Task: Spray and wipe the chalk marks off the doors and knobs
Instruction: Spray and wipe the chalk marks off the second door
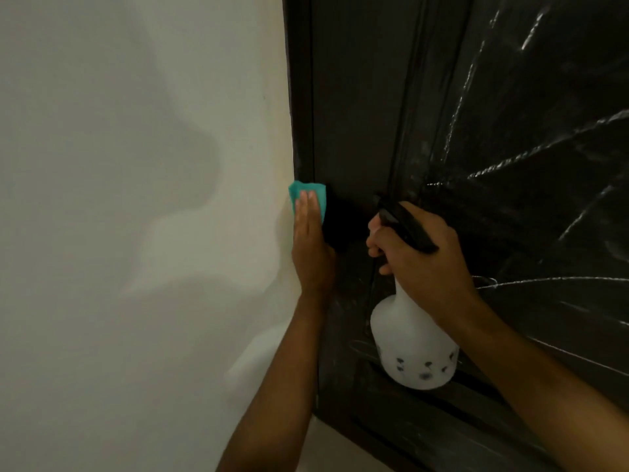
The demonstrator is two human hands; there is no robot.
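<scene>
A dark door (510, 114) fills the right half of the view, with white chalk marks (503, 161) fanning across its panel. My left hand (309, 243) presses a teal cloth (299, 190) flat against the door frame's left edge, fingers straight. My right hand (418, 253) grips the black trigger head of a white spray bottle (413, 349), which hangs below the hand close to the door. No knob is visible.
A pale wall (136, 199) takes up the left half, meeting the dark door frame (301, 97). Louvred slats (425, 417) run along the door's lower part. Faint chalk smears show near the bottle.
</scene>
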